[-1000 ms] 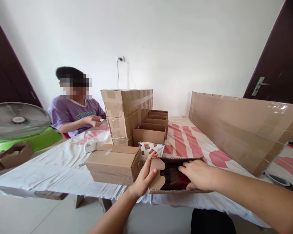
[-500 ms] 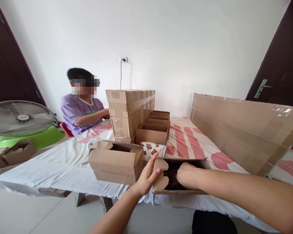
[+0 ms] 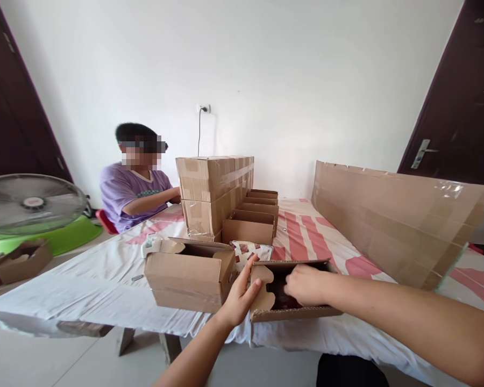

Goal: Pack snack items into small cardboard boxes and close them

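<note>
An open cardboard box (image 3: pixel 296 314) stands tilted at the table's front edge. My left hand (image 3: pixel 241 295) grips its left end, thumb by the notched inner flap (image 3: pixel 262 287) and fingers along the outside. My right hand (image 3: pixel 304 285) reaches into the box with its fingers curled; what they hold, if anything, is hidden. Dark, reddish contents show dimly below the fingers. To the left stands another open cardboard box (image 3: pixel 185 282), and behind my left hand lies a patterned white-and-brown packet (image 3: pixel 252 251).
Taped cardboard boxes (image 3: pixel 196 180) are stacked mid-table, with several open boxes (image 3: pixel 248 232) along them. A tall cardboard panel (image 3: pixel 387 215) stands at right. A person (image 3: pixel 133 191) sits at far left, near a large fan (image 3: pixel 32 203). A small metal piece (image 3: pixel 137 278) lies on the cloth.
My right hand has risen slightly and moved a little left inside the box. My left hand keeps its grip. The whole view has shifted a little.
</note>
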The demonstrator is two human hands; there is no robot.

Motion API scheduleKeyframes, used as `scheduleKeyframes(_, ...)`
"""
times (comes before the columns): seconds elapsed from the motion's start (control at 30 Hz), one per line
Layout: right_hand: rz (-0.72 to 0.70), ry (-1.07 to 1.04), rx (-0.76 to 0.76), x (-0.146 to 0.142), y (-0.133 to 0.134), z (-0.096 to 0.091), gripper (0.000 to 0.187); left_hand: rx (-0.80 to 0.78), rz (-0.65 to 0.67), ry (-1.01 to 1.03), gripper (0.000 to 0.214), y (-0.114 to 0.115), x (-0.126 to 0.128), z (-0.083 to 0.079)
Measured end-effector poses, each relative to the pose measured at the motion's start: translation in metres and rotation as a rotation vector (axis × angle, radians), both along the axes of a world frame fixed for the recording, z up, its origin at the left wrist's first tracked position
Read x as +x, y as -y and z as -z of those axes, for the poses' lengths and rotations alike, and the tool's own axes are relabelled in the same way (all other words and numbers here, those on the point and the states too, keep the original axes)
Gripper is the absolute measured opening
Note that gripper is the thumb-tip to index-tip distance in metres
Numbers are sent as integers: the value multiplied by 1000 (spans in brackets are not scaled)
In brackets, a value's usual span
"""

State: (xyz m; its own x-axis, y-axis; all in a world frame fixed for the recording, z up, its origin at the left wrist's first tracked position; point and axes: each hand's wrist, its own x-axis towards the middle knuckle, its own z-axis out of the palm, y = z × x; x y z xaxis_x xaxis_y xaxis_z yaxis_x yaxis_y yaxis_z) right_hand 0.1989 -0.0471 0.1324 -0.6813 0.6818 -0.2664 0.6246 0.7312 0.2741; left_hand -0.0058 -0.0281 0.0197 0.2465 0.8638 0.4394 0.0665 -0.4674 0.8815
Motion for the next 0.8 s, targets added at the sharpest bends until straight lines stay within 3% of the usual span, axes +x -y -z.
scheduleKeyframes(0.17,-26,-95,147,13,4,-55,20,-103,-199,72,67,-6,-10,-2)
scheduleKeyframes(0.27,-14,-206,185,23,4,-70,18,-80,-204,38,69,-6,-11,-1)
scheduleKeyframes(0.37,33,-361,205,32,0,-63,16,-33,-140,31,75,-3,-9,1)
scheduleKeyframes(0.5,124,-568,164,39,-6,-41,14,70,142,100,96,2,-13,3)
scheduleKeyframes(0.57,144,-612,145,41,-9,-34,13,103,222,39,112,3,-16,2)
scheduleKeyframes(0.7,185,-730,106,44,-13,-28,14,115,152,-170,133,2,-18,5)
scheduleKeyframes(0.8,208,-825,98,47,-17,-27,14,59,158,-149,131,0,-17,9)
